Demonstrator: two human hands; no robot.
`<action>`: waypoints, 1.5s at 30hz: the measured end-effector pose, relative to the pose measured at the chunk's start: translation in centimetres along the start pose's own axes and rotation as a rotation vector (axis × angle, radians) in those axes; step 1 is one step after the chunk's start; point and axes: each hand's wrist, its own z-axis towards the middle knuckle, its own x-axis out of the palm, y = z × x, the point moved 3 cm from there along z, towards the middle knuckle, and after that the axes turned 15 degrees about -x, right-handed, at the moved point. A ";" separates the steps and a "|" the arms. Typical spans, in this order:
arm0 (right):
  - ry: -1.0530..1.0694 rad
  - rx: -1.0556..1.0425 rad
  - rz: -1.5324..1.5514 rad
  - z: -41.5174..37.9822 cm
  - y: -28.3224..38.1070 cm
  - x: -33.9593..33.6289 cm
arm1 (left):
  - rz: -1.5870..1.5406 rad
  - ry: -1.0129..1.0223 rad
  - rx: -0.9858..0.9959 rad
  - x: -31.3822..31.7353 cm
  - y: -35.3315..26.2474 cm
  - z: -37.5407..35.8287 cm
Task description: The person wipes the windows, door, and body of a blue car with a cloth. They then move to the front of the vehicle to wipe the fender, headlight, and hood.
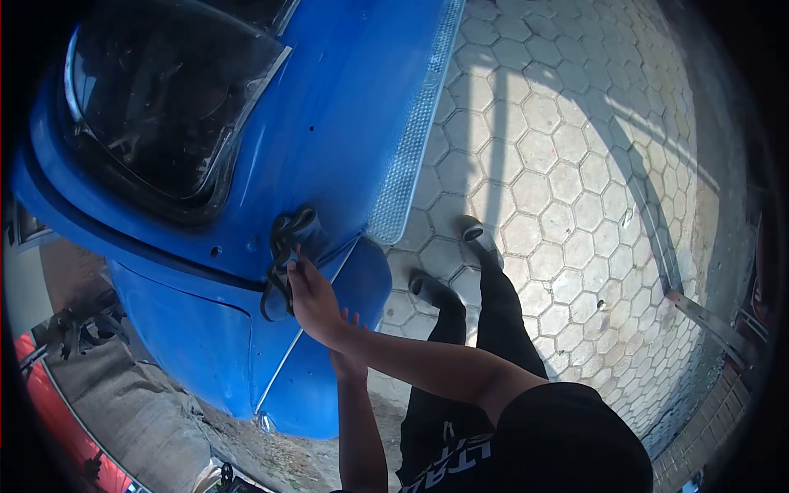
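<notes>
Right hand (pixel 311 297) raised, fingers closed around the dark rubber strap (pixel 283 261); grip sits about mid-length on it

Left hand (pixel 349 345) directly below and behind the right wrist, mostly hidden by the right forearm; only fingertips show — cannot tell whether it is spread or curled, nor whether it touches anything

Strap lies at and just above the right hand's fingertips. Long axis runs roughly up-down along the blue vehicle body (pixel 329 115): upper end loops near the panel's lower edge, lower end hangs past the knuckles over the blue fender (pixel 205 345). Right hand clearly nearer; left trails lower

Outward: dark tinted window (pixel 164 107) up and to the left of the hands, ribbed clear light strip (pixel 411 140) up and to the right. Hexagonal paving (pixel 567 189) to the right, the person's black trouser legs (pixel 485 312) and shoes just right of the hands
</notes>
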 end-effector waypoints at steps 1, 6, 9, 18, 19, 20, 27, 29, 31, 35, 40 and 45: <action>0.074 -0.028 -0.056 0.3 0.0 -1.3 | -0.004 0.016 0.008 0.2 -0.5 -0.1; 0.070 -0.111 0.096 -1.3 0.2 -8.4 | -0.122 0.063 0.097 5.6 -3.1 -4.5; 0.148 0.095 0.156 -4.8 4.1 -13.9 | -0.067 0.089 0.011 9.0 -3.0 -7.7; 0.413 0.293 -0.095 -14.0 11.2 -24.7 | -0.161 0.788 -0.196 19.0 3.5 -13.3; 0.354 0.332 -0.033 -14.6 12.2 -26.0 | -0.133 0.718 -0.223 19.3 4.4 -12.4; 0.298 0.368 0.033 -15.3 13.2 -27.1 | -0.103 0.646 -0.248 19.4 5.2 -11.6; 0.367 0.167 -0.348 -22.9 20.0 -31.7 | 0.119 0.536 -0.284 20.7 7.3 -18.8; 0.424 0.107 -0.407 -25.4 18.7 -32.9 | 0.189 0.488 -0.267 19.0 9.1 -21.5; 0.472 0.054 -0.480 -28.5 17.3 -33.8 | 0.231 0.402 -0.238 17.6 11.3 -25.0; 0.522 0.004 -0.549 -35.6 14.2 -35.5 | 0.303 0.334 -0.064 14.6 17.4 -33.1; 0.486 0.058 -0.378 -43.6 13.0 -37.4 | -0.007 0.420 0.076 12.1 25.7 -38.7; 0.465 0.056 -0.194 -47.4 14.5 -40.4 | -0.175 0.514 0.101 15.2 30.4 -42.3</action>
